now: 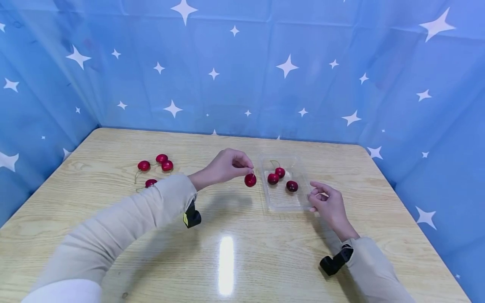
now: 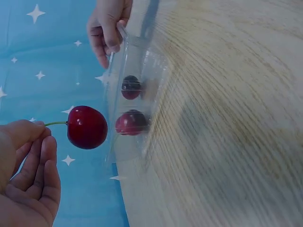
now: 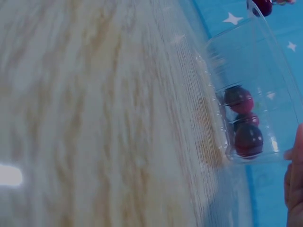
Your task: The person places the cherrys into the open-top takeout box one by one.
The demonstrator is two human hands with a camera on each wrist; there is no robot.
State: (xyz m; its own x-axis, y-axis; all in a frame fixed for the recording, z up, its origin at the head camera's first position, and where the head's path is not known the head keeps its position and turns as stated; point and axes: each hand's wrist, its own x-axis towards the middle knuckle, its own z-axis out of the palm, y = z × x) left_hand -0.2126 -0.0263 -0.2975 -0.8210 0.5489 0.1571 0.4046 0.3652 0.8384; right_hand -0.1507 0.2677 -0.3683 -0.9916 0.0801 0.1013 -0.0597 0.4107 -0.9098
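My left hand (image 1: 227, 166) pinches a dark red cherry (image 1: 250, 180) by its green stem, and the fruit hangs just left of a clear plastic tray (image 1: 267, 198). In the left wrist view the stem runs sideways from thumb and fingertips to the cherry (image 2: 87, 127). Three cherries lie inside the tray, among them one (image 1: 292, 186) nearest its right side and one (image 1: 280, 172) with its stem up. At the tray's right side, my right hand (image 1: 329, 204) grips the rim between thumb and fingers, as the left wrist view shows.
Several cherries (image 1: 143, 166) with stems lie on the left part of the wooden table (image 1: 303, 248); my left sleeve (image 1: 140, 219) partly covers one of them. A blue star-patterned curtain (image 1: 242, 50) stands behind the table and at both sides. Each wrist wears a black camera (image 1: 335, 261).
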